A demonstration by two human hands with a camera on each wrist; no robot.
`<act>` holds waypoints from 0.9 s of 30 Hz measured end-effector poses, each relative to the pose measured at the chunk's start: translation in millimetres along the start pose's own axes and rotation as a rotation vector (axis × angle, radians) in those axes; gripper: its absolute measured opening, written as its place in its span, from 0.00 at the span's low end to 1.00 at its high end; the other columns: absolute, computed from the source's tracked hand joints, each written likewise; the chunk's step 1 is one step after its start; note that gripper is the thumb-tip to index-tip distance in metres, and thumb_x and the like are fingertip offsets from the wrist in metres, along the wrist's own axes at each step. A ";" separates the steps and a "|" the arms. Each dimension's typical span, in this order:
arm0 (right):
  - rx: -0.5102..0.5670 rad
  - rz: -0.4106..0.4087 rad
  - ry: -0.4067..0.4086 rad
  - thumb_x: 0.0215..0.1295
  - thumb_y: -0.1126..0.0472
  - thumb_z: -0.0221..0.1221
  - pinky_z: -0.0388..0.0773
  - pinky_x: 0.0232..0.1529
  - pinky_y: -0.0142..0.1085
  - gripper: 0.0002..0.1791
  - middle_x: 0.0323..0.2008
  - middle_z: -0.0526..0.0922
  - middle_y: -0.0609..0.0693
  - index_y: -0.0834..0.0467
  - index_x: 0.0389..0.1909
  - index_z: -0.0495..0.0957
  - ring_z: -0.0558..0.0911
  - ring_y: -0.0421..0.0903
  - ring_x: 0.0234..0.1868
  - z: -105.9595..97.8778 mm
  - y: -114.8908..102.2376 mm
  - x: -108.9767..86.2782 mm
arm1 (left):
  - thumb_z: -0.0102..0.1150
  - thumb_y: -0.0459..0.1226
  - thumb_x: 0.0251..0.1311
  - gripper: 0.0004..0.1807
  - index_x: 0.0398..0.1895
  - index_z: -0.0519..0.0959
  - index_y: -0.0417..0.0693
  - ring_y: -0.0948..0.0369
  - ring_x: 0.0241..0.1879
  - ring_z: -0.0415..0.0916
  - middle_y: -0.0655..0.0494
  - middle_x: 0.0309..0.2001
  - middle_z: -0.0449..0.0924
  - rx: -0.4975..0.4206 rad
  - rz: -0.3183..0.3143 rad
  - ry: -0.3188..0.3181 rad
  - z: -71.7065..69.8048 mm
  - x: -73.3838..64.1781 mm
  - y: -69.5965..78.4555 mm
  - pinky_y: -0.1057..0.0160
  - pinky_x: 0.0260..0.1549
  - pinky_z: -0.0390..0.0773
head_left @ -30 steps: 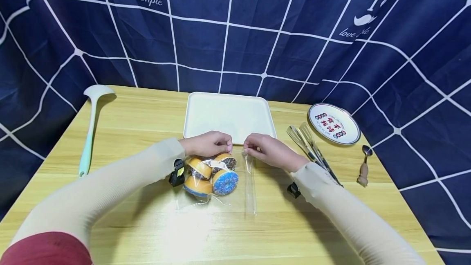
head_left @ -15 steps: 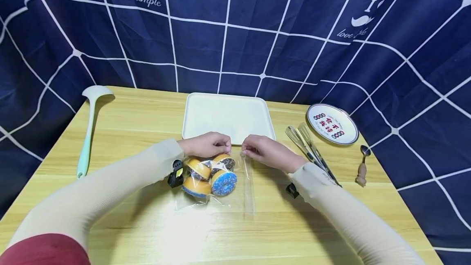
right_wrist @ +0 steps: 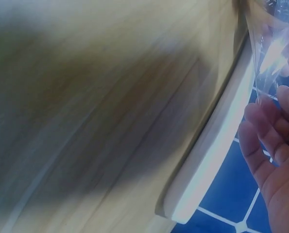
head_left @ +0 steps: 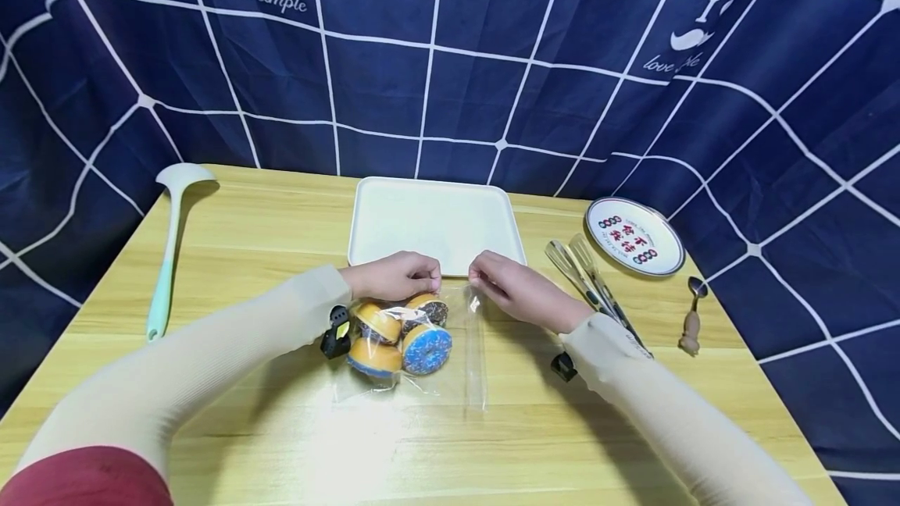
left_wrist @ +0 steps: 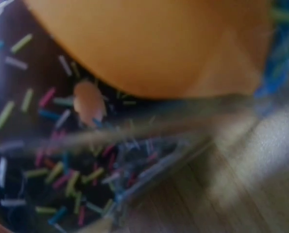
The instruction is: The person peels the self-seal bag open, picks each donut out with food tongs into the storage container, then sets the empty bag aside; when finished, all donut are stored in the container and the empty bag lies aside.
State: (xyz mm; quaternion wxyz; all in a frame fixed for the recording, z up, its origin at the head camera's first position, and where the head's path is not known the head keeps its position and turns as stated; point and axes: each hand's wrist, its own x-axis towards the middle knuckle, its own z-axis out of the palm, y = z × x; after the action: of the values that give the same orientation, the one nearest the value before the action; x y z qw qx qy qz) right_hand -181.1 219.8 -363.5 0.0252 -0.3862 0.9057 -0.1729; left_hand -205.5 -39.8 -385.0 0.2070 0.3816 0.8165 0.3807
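Observation:
A clear plastic bag (head_left: 457, 369) lies on the table in front of me with several donuts inside, one of them blue-frosted (head_left: 426, 350) and another dark with sprinkles (head_left: 430, 311). My left hand (head_left: 397, 276) pinches the bag's far edge above the donuts. At the bag's far right corner, my right hand (head_left: 516, 287) pinches the film between thumb and fingers. In the left wrist view an orange-brown donut (left_wrist: 163, 43) and a dark sprinkled one fill most of the picture through the plastic. The right wrist view shows the film rising from my right fingertips (right_wrist: 256, 114).
A white tray (head_left: 436, 217) lies just beyond both hands. To the right are long metal utensils (head_left: 589, 276), a printed plate (head_left: 600, 213) and a small spoon (head_left: 691, 326). A ladle (head_left: 167, 272) lies on the left. A blue curtain (head_left: 380, 76) hangs behind the table.
My right hand has shifted slightly to the right, and the bag's right corner is drawn with it. My left hand and the donuts stay in place.

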 end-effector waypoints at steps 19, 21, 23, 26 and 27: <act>0.089 0.069 0.037 0.81 0.64 0.53 0.78 0.48 0.41 0.04 0.38 0.78 0.49 0.59 0.44 0.75 0.77 0.43 0.41 -4.4 16.1 -24.5 | 0.50 0.33 0.79 0.09 0.38 0.78 0.42 0.66 0.33 0.71 0.55 0.30 0.80 -0.007 0.006 0.012 2.6 0.3 -2.8 0.66 0.44 0.74; 0.116 0.082 0.039 0.80 0.65 0.54 0.80 0.49 0.41 0.03 0.38 0.80 0.50 0.60 0.43 0.75 0.80 0.45 0.43 -4.7 16.3 -25.9 | 0.51 0.33 0.79 0.09 0.38 0.78 0.42 0.66 0.33 0.71 0.55 0.30 0.80 -0.004 0.002 0.014 3.4 1.0 -2.7 0.66 0.44 0.74; 0.146 0.101 0.039 0.78 0.66 0.56 0.82 0.49 0.41 0.02 0.39 0.82 0.50 0.60 0.43 0.76 0.83 0.47 0.45 -5.4 15.7 -27.0 | 0.50 0.33 0.79 0.09 0.38 0.78 0.42 0.66 0.34 0.71 0.55 0.31 0.81 0.003 0.000 0.016 4.4 1.7 -3.5 0.66 0.45 0.74; 0.204 0.142 0.038 0.76 0.64 0.60 0.83 0.46 0.38 0.03 0.40 0.84 0.51 0.60 0.43 0.77 0.84 0.47 0.45 -7.9 13.9 -27.5 | 0.50 0.32 0.79 0.09 0.38 0.78 0.43 0.66 0.35 0.73 0.54 0.33 0.83 0.012 0.000 0.020 5.3 2.7 -3.5 0.66 0.47 0.75; 0.217 0.155 0.042 0.75 0.64 0.61 0.83 0.45 0.37 0.04 0.40 0.84 0.51 0.60 0.44 0.77 0.84 0.46 0.44 -8.9 12.9 -27.3 | 0.50 0.32 0.78 0.09 0.38 0.78 0.43 0.66 0.36 0.73 0.53 0.34 0.84 0.014 0.001 0.021 5.7 3.0 -3.8 0.66 0.47 0.76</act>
State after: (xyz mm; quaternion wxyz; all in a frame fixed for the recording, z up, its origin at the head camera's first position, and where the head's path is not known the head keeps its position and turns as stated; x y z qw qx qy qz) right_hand -172.6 250.1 -361.8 0.0611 -0.3064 0.9091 -0.2756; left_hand -205.6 -36.4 -391.7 0.1953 0.3794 0.8211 0.3792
